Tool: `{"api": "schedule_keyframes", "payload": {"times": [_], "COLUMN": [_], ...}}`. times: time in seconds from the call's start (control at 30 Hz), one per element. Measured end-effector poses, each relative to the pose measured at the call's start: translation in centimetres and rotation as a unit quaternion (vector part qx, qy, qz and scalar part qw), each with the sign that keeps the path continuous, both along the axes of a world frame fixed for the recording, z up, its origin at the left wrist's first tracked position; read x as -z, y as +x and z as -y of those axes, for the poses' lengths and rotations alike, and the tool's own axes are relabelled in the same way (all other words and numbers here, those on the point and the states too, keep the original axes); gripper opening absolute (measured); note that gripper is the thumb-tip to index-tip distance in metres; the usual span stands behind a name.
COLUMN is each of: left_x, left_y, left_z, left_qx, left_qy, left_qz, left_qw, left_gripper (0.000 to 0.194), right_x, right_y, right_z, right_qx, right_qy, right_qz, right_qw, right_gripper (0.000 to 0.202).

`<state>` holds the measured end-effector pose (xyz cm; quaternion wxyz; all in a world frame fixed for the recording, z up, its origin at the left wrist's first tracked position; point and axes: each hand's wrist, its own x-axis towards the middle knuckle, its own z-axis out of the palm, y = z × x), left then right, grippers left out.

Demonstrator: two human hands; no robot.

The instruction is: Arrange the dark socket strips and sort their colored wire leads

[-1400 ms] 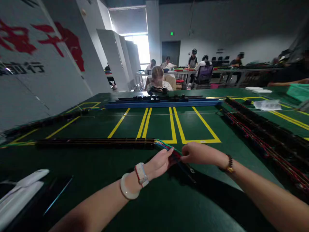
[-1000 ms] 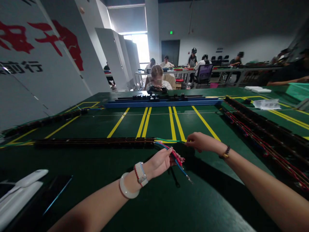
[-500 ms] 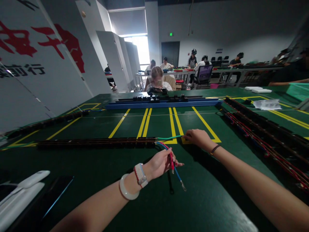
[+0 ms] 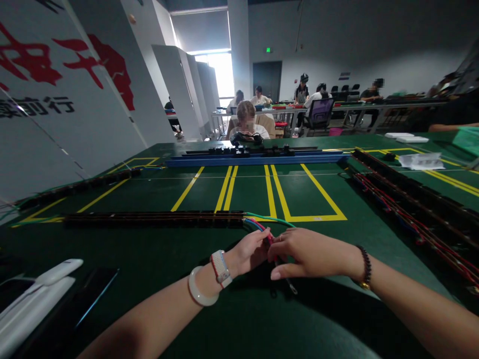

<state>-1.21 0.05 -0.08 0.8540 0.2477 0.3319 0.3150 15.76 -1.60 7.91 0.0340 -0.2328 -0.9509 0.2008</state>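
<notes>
Hands come together at the red wires [image 4: 255,223] and blue wire [image 4: 252,224], which the left hand [image 4: 251,253] pinches.
Half a second ago the right hand [image 4: 305,251] held the green wire [image 4: 271,218] away; now it is back, so this wire seems set apart. Whether the right hand grips, one cannot tell. Thin and bright, the wires leave the right end of the long black strip [image 4: 153,219] on the surface [image 4: 232,324].

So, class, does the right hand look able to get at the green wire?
Probably yes: the green wire passes close by the right hand, and nothing visible covers its middle.
</notes>
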Motion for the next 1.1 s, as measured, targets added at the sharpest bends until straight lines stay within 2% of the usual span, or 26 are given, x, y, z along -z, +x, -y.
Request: {"api": "schedule_keyframes", "payload": {"times": [0.1,0.23,0.33,0.5,0.73,0.9,1.1], "left_x": [0.3,0.3,0.2,0.2,0.4,0.3,0.2], "left_y": [0.0,0.2,0.3,0.3,0.7,0.8,0.2], "left_z": [0.0,0.0,0.1,0.1,0.2,-0.1,0.2], "left_qx": [0.005,-0.023,-0.049,-0.054,-0.06,-0.053,-0.049], "left_qy": [0.019,0.001,-0.005,0.007,0.028,0.008,0.008], "left_qz": [-0.008,0.008,0.038,0.078,0.026,0.004,0.032], "left_qw": [1.0,1.0,0.998,0.995,0.997,0.999,0.998], "left_gripper": [0.02,0.019,0.022,0.025,0.028,0.031,0.023], "right_x": [0.6,1.2,1.0,1.0,2.1,1.4,0.4], "right_y": [0.5,0.8,1.0,1.5,1.2,-1.5,-8.2], "right_z": [-0.3,-0.9,-1.6,-3.2,-4.3,-5.6,-8.3], "right_qx": [0.001,0.026,0.043,0.075,0.104,0.131,0.157], "right_qy": [-0.014,0.028,0.033,0.064,0.113,0.148,0.221], "right_qz": [0.032,0.034,0.007,-0.049,-0.125,-0.148,-0.107], "right_qw": [0.999,0.999,0.999,0.994,0.98,0.969,0.957], "right_gripper": [0.042,0.014,0.016,0.023,0.025,0.031,0.041]}}
